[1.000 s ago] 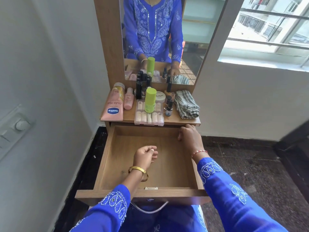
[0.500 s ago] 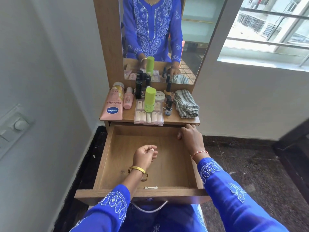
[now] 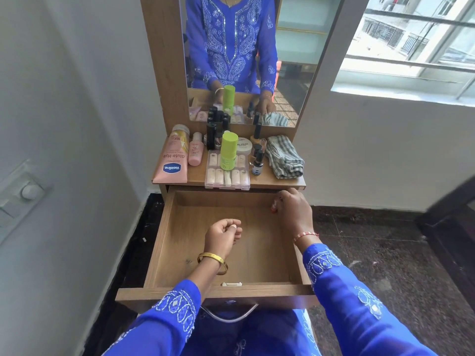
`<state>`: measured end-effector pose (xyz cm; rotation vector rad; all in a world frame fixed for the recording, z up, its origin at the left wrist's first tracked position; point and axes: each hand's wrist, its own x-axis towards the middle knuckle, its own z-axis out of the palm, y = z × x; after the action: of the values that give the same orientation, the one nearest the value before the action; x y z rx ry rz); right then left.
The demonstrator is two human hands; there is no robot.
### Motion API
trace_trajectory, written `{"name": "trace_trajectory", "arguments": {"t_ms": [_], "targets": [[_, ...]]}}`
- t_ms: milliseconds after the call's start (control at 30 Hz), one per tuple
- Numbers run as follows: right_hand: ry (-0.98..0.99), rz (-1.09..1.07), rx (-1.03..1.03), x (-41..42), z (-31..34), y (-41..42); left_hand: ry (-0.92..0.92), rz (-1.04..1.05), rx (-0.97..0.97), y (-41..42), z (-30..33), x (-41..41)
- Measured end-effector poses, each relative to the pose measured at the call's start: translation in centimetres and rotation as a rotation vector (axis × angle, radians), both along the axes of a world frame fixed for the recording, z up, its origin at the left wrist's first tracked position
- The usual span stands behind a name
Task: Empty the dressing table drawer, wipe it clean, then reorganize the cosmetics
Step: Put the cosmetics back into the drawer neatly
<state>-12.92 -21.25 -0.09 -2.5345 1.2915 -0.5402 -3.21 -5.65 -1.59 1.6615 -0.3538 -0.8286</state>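
Observation:
The wooden drawer [image 3: 164,242] is pulled out and has nothing inside. My left hand [image 3: 223,236] hovers over its middle in a loose fist and holds nothing I can see. At the drawer's back right corner, my right hand [image 3: 293,210] lies over the right wall with its fingers curled down inside it. The cosmetics stand on the table top [image 3: 196,177]: a pink Vaseline tube [image 3: 171,160], a small pink tube [image 3: 195,152], a green bottle [image 3: 228,150], a clear case of nail tips [image 3: 227,176], a white jar [image 3: 244,145], black bottles [image 3: 212,134] and small dropper bottles [image 3: 257,163].
A folded striped cloth [image 3: 284,156] lies at the right end of the table top. The mirror [image 3: 244,47] rises behind it. A white wall with a switch plate [image 3: 23,194] is close on the left. Dark stone floor [image 3: 372,253] lies on the right, under a window [image 3: 416,34].
Both hands stay almost where they were. My right hand has shifted only slightly at the drawer's back right corner.

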Motion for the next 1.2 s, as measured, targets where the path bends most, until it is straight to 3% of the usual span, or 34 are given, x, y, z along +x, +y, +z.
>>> {"name": "trace_trajectory", "arguments": {"t_ms": [200, 400, 667, 800, 1033, 1200], "targets": [[-0.287, -0.01, -0.029, 1.3, 2.0, 1.0, -0.008, 0.009, -0.048, -0.4, 0.9, 0.0], [-0.451, -0.005, 0.011, 4.5, 5.8, 0.9, -0.052, 0.021, -0.121, -1.9, 3.5, 1.0], [-0.337, 0.063, 0.118, 7.4, 7.3, -0.2, -0.091, 0.019, -0.221, -3.8, 7.3, 2.5], [-0.402, 0.046, 0.117, 7.2, 7.0, -0.5, -0.117, 0.031, -0.24, -4.2, 8.0, 2.6], [-0.645, 0.037, 0.119, 5.8, 8.7, 1.0, -0.53, 0.018, -0.271, -4.1, 8.6, 2.5], [-0.667, 0.12, 0.186, 5.8, 10.1, 2.7, -0.706, -0.051, -0.244, -4.5, 9.7, 2.9]]}}
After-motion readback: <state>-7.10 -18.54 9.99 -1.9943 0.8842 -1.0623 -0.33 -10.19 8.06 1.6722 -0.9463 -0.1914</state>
